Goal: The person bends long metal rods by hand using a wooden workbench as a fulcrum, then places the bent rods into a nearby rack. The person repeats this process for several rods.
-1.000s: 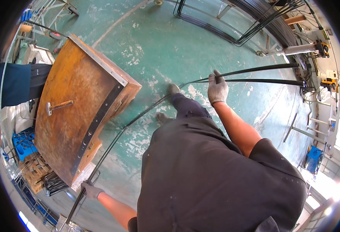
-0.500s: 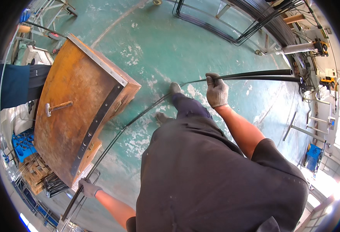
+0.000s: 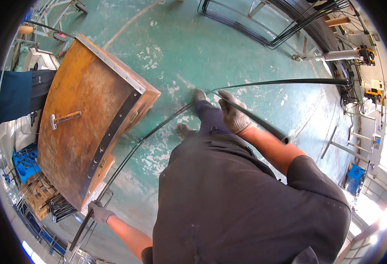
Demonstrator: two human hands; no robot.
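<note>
Two long, thin black tubes (image 3: 136, 148) run across the floor space in front of me, from lower left to the right. My left hand (image 3: 101, 213), in a grey glove, is closed around them near their lower-left end, beside the brown bench. In the middle, my gloved right hand (image 3: 235, 116) is closed on one black tube (image 3: 264, 123), whose open end slants down over my right forearm. The other black tube (image 3: 290, 82) stretches away to the right, apart from that hand. My right fingertips are partly hidden.
A brown-topped bench (image 3: 88, 83) with metal edging stands at left, a hammer (image 3: 66, 119) lying on it. Another person (image 3: 17, 97) stands beyond it. Bent black rods (image 3: 237, 31) rest on a rack at upper right. A blue crate (image 3: 26, 165) and wooden pallets (image 3: 37, 193) are lower left.
My right hand has moved left and toward my body, swinging one tube's end down and inward. The two tubes, close together before, now spread apart on the right. My left hand stays almost still.
</note>
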